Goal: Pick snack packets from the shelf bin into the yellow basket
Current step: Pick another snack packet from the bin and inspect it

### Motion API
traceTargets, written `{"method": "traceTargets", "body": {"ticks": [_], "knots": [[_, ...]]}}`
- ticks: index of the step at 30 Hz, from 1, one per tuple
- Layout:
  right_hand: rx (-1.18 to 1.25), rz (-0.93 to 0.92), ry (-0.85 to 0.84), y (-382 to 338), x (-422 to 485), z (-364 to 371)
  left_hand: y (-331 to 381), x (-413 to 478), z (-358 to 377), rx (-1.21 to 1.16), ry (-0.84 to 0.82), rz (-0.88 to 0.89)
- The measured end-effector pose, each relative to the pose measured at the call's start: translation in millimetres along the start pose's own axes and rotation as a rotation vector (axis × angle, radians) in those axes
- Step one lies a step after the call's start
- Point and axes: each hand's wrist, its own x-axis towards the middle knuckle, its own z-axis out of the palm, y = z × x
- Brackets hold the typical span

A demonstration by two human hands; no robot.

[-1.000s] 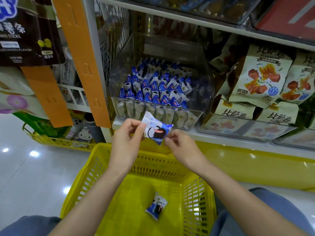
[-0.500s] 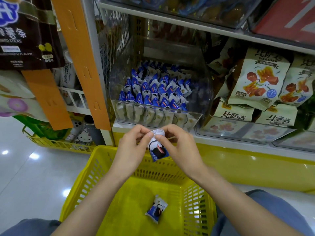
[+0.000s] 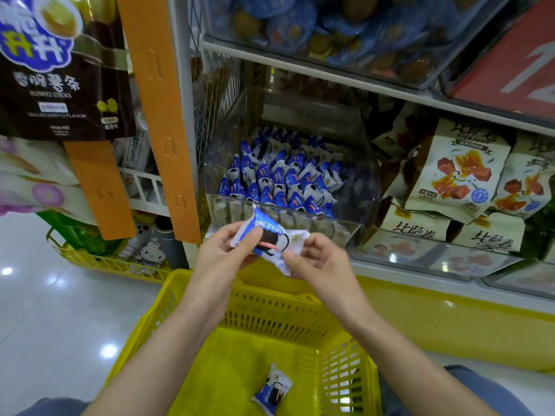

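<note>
A blue and white snack packet [image 3: 270, 240] is held flat between both hands, just in front of the shelf bin's front wall. My left hand [image 3: 223, 252] pinches its left end, and my right hand [image 3: 315, 261] pinches its right end. The clear shelf bin [image 3: 348, 228] behind holds several more such packets [image 3: 280, 178]. Below my forearms stands the yellow basket [image 3: 270, 310], with one packet [image 3: 271, 391] lying on its floor.
Beige snack bags [image 3: 459, 175] fill the bin to the right. An orange strip [image 3: 162, 115] and a dark potato-stick bag [image 3: 60, 70] hang at the left. A second yellow basket [image 3: 102, 259] sits on the shiny floor at the left. A shelf board [image 3: 330, 73] runs above.
The packet has been turned from hanging upright between my fingertips to lying sideways, spread out between both hands. The hands have drifted slightly apart. The view has tilted a little downward.
</note>
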Motion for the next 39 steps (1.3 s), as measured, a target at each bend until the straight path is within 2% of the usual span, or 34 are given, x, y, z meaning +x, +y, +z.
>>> {"method": "traceTargets", "body": {"ticks": [5,10,13,16,20,24,26,29,34,39], "knots": [[0.036,-0.038,-0.020,-2,10,15,8,2,0,-0.232,-0.088,-0.035],[-0.168,-0.171,-0.090,-18,29,15,22,15,-12,-0.205,-0.088,0.010],[-0.284,-0.306,0.026,-38,63,5,29,25,-21,-0.191,-0.045,0.053],[-0.454,-0.358,0.154,-53,116,0,32,31,-25,-0.143,-0.019,0.083],[-0.724,-0.260,0.171,-50,182,0,35,37,-27,-0.112,-0.012,0.103],[-1.022,-0.110,0.101,-43,219,1,41,41,-34,-0.098,0.018,0.128],[-1.111,0.001,0.052,-42,229,4,43,43,-38,-0.109,0.032,0.134],[-1.240,0.070,0.001,-41,240,8,43,46,-41,-0.120,0.031,0.138],[-1.137,0.112,0.026,-44,242,10,45,45,-42,-0.116,-0.009,0.151],[-0.846,-0.134,0.225,-54,221,10,45,43,-39,-0.113,0.021,0.128]]}}
